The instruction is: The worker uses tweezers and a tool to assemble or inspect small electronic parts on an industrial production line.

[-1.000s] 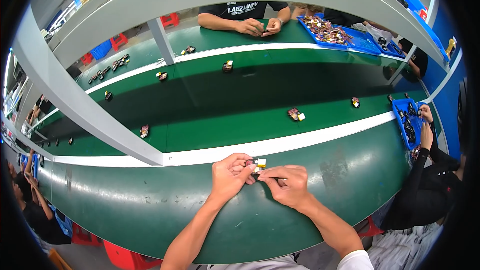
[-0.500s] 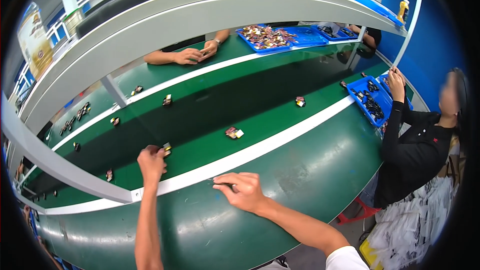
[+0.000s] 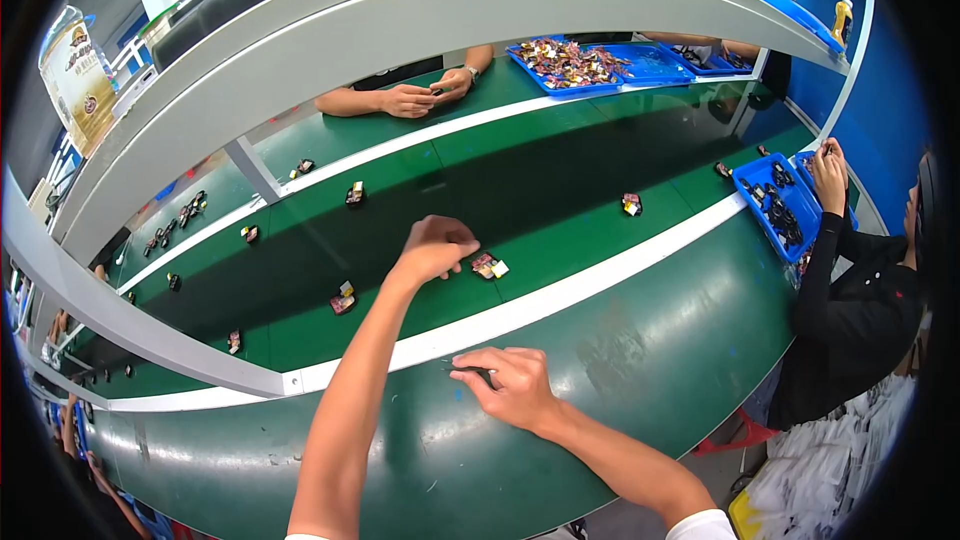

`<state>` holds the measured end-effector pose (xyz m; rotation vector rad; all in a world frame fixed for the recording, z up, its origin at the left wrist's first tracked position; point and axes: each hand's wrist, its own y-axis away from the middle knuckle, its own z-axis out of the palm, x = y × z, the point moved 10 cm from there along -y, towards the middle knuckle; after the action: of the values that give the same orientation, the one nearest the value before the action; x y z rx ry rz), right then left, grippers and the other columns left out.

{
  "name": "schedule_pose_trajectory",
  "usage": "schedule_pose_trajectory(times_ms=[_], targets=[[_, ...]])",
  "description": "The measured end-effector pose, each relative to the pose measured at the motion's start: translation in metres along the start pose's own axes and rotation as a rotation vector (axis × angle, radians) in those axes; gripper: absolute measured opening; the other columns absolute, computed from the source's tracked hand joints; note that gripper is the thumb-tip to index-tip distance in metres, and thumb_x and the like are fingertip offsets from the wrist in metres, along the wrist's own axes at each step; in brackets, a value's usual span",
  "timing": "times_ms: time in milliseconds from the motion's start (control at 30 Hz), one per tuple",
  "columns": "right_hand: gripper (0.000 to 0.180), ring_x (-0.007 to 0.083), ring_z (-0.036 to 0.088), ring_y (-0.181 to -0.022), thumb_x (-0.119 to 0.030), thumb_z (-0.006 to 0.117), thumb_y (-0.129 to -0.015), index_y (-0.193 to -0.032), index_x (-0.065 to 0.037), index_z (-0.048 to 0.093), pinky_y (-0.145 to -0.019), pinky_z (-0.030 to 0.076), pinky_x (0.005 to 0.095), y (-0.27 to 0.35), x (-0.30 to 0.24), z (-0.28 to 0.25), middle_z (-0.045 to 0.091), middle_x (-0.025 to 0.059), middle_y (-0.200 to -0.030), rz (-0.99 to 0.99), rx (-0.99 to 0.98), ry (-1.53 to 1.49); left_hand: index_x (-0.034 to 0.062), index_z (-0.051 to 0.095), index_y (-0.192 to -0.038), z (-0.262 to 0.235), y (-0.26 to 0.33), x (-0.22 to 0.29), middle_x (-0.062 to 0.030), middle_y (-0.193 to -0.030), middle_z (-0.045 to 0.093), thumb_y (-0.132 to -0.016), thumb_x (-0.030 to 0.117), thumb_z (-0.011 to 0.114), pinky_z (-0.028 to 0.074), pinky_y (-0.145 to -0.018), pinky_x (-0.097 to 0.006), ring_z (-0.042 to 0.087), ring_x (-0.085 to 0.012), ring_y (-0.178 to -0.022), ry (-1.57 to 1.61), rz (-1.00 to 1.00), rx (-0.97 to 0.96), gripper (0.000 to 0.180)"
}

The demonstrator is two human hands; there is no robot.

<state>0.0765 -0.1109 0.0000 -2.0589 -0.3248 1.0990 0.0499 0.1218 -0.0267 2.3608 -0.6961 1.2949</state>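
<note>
Over green belt, left hand (image 3: 435, 248) clenched beside small part (image 3: 490, 266), right hand (image 3: 510, 385) pinching half-hidden dark piece (image 3: 470, 370).

— What colour is the bench (image 3: 620, 360)?
— Dark green, with white strips (image 3: 560, 290) along the conveyor belt (image 3: 520, 190), which is green too.
— And the trays?
— Bright blue trays (image 3: 775, 202), dark pieces inside.
— The small item (image 3: 490, 266) by the left hand (image 3: 435, 248)?
— Dark red and black with a pale yellow-white end.
— The shelf frame (image 3: 420, 20)?
— Pale grey.
</note>
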Motion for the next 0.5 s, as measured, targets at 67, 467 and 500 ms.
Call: schedule_pose_trajectory(times_ms=[67,467,500], targets=[[0.010,0.0209,0.062,-0.050,-0.006,0.080,-0.078,-0.083,-0.008,0.072,-0.050,0.050,0.0293,0.000,0.004,0.002,0.075,0.0036,-0.080,0.039,-0.025,0.007,0.0007,0.074,-0.095,0.021,-0.008,0.001,-0.0077,-0.079,0.072,-0.085,0.015,0.074,0.050,-0.045,-0.028,0.065,-0.0126,-0.059,-0.206,-0.061,-0.139,0.017],[0.011,0.0240,0.064,-0.053,-0.007,0.079,-0.079,-0.086,-0.007,0.070,-0.052,0.051,0.0320,0.001,0.013,-0.004,0.073,0.0055,-0.077,0.054,-0.001,0.007,-0.0024,0.065,-0.087,0.015,0.017,-0.033,-0.0099,-0.070,0.068,-0.089,0.013,0.068,0.049,-0.050,-0.032,0.062,-0.0153,-0.052,-0.065,-0.004,0.000,0.015],[0.011,0.0243,0.064,-0.054,-0.008,0.079,-0.079,-0.086,-0.007,0.070,-0.052,0.051,0.0322,0.000,0.007,0.001,0.072,0.0058,-0.075,0.053,-0.008,-0.032,-0.0042,0.062,-0.089,-0.003,0.040,-0.029,-0.0086,-0.069,0.067,-0.091,0.007,0.064,0.044,-0.044,-0.028,0.059,-0.0125,-0.048,0.054,0.005,0.058,0.012]])
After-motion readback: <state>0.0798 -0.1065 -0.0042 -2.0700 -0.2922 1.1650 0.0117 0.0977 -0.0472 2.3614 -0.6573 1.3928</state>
